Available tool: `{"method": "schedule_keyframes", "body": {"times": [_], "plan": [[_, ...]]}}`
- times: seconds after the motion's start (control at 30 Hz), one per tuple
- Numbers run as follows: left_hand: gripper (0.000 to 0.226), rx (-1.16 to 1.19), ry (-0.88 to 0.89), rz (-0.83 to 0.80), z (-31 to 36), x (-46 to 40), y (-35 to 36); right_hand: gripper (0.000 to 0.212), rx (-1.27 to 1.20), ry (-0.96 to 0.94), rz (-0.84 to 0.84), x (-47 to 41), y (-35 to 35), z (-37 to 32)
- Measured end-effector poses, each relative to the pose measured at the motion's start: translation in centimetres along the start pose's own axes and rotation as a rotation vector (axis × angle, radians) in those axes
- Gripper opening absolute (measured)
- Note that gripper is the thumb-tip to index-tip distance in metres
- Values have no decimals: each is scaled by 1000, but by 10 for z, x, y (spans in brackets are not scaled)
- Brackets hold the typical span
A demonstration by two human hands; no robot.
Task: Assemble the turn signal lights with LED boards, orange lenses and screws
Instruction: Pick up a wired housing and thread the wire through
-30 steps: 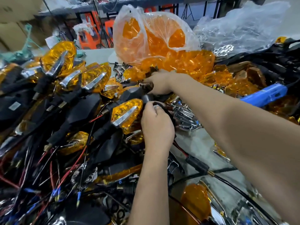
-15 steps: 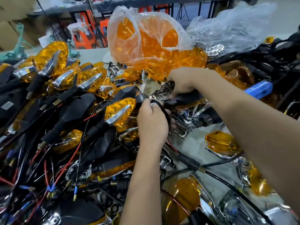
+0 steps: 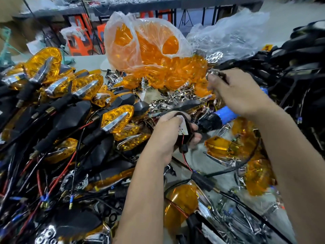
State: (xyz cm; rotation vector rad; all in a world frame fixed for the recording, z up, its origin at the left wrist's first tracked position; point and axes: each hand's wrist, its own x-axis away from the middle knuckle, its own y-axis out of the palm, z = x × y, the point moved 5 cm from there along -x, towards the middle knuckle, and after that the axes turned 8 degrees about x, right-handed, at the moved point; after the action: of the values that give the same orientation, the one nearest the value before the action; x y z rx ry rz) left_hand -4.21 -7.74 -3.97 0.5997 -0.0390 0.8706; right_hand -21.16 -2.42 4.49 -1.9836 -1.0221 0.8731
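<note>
— Mid-tabletop (image 3: 91,61), what's held?
— Left hand (image 3: 168,136) grips matte black housing (image 3: 182,106) with white LED board (image 3: 182,129). Right hand (image 3: 235,95), now raised from the housing, pinches a small chrome piece (image 3: 213,73).

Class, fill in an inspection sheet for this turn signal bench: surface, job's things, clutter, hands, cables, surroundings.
Surface: grey bench, mostly buried.
Job's things: bag of orange lenses; finished turn signals piled on the left; loose chrome parts mid-bench; blue screwdriver.
Clutter: clear plastic bag behind.
Hands: left hand grips a black housing with LED board; right hand pinches a small part, blurred.
Cables: red and black wires tangled on the left.
Surroundings: orange stools, shelving behind.
</note>
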Motion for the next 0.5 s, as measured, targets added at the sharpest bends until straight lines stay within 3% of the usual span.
{"method": "schedule_keyframes", "body": {"times": [0.17,0.37,0.5], "plan": [[25,98,16,-22,2,1,6,14,-479,68,-165,29,14,10],[26,179,3,-58,2,0,6,10,-859,-9,-236,36,26,4],[30,104,61,-122,3,0,4,26,-1050,9,-274,37,39,7]]}}
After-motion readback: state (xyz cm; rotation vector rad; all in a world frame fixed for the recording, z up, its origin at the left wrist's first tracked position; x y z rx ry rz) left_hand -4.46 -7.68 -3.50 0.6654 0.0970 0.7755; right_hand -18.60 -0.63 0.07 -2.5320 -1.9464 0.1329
